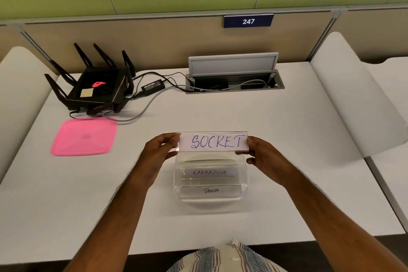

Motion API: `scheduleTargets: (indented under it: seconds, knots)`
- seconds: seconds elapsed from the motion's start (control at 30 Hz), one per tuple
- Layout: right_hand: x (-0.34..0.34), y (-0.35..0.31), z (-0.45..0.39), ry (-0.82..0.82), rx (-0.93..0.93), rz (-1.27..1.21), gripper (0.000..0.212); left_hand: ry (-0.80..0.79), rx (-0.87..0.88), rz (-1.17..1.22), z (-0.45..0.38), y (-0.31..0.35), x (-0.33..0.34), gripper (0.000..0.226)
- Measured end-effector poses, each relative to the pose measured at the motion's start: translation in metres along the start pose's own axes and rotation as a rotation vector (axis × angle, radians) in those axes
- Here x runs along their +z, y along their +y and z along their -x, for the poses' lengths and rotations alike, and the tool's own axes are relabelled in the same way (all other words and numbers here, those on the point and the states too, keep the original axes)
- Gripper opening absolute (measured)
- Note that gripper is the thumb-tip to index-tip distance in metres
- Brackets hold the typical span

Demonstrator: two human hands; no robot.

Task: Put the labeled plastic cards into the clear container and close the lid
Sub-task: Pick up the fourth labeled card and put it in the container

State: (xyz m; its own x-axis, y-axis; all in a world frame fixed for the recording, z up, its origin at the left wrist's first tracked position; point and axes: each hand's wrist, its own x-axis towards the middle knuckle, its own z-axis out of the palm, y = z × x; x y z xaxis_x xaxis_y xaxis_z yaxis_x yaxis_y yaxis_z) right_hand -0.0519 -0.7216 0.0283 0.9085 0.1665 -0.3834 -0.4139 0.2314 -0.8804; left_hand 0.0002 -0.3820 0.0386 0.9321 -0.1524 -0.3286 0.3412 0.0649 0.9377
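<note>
A clear plastic card labelled SOCKET [213,142] is held level above the far rim of the clear container [178,185]. My left hand [159,150] pinches its left end and my right hand [263,157] pinches its right end. Inside the container lie two cards, one reading LABRADOR [209,172] and one reading PANDA [210,190] nearer to me. The pink lid [85,136] lies flat on the desk to the far left, apart from the container.
A black router [97,86] with several antennas stands at the back left, with cables and a power adapter [152,87] running to an open desk cable box [235,80]. White curved dividers rise at both desk sides. The desk's front edge is close to me.
</note>
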Motion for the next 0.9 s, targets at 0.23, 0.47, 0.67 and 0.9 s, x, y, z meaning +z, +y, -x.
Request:
scheduleTargets:
  seconds: [0.23,0.47,0.67,0.9]
  knots:
    - [0.006,0.002,0.004,-0.009,-0.011,0.051,0.044,-0.006,0.003,0.03,0.001,-0.002,-0.004,0.026]
    - [0.011,0.001,0.008,-0.007,-0.078,0.18,0.045,-0.048,0.02,-0.004,0.006,-0.009,-0.008,0.031]
    - [0.005,-0.002,0.011,0.066,-0.11,0.338,0.03,-0.052,0.03,-0.147,0.008,-0.012,-0.019,0.039]
    - [-0.004,0.005,0.009,0.047,-0.135,0.642,0.016,-0.144,0.047,-0.357,0.007,-0.014,-0.026,0.019]
